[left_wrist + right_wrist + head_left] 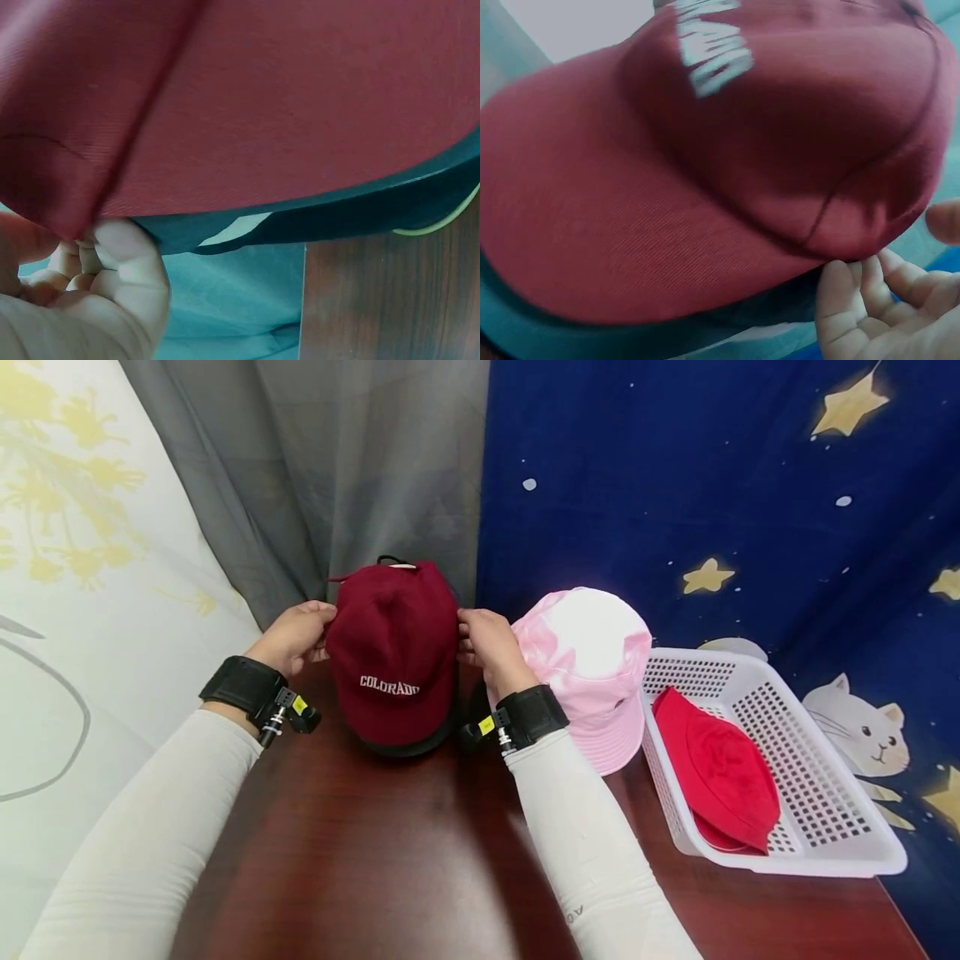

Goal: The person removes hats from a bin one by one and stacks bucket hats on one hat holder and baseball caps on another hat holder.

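A maroon baseball cap [392,635] with white COLORADO lettering sits over a dark cap [408,748], whose brim edge shows below the maroon brim. My left hand [295,633] pinches the maroon cap's lower edge on the left. On the opposite side my right hand [495,647] holds the edge, its fingertips [838,289] tucked at the rim and the thumb by the crown. The dark cap's edge [337,214] runs beneath the maroon cloth in the left wrist view. What supports the dark cap is hidden.
A pink bucket hat [600,668] stands close to my right wrist. Farther right, a white plastic basket [832,777] holds a folded red hat [723,768]. The brown table [375,868] meets grey and blue curtains [570,485] at the back.
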### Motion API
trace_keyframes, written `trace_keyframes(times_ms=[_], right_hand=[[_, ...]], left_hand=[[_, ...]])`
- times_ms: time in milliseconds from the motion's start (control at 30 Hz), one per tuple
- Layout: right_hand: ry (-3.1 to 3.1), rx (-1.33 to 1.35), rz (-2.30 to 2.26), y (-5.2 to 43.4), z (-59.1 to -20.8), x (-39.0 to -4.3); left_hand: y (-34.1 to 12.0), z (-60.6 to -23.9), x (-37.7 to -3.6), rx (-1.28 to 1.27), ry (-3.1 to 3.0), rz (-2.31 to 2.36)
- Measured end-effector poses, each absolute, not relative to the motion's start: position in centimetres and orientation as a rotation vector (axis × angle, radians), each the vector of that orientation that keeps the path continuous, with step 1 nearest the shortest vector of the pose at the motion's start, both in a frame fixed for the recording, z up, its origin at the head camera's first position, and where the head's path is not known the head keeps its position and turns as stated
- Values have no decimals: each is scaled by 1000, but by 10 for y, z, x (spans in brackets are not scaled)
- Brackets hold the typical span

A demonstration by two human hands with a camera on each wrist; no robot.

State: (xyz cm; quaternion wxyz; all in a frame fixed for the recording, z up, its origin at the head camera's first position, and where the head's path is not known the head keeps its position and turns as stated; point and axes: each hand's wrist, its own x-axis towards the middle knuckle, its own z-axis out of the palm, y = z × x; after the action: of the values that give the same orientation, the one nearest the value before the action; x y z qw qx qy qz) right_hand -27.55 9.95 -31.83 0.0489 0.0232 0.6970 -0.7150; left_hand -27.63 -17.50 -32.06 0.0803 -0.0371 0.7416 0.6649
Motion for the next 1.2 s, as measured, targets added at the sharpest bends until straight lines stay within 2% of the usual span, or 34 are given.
trace_keyframes(times_ms=[433, 833, 1200], right_hand=[[2027, 123, -2278, 102, -299, -285], [2293, 242, -2133, 94, -324, -300], [2225, 279, -2102, 98, -333, -303]], left_hand=[[-175, -307, -271, -136, 2315, 1961], [-167, -312, -283, -177, 2364, 1861], [-158, -328, -289, -236, 2422, 1749]])
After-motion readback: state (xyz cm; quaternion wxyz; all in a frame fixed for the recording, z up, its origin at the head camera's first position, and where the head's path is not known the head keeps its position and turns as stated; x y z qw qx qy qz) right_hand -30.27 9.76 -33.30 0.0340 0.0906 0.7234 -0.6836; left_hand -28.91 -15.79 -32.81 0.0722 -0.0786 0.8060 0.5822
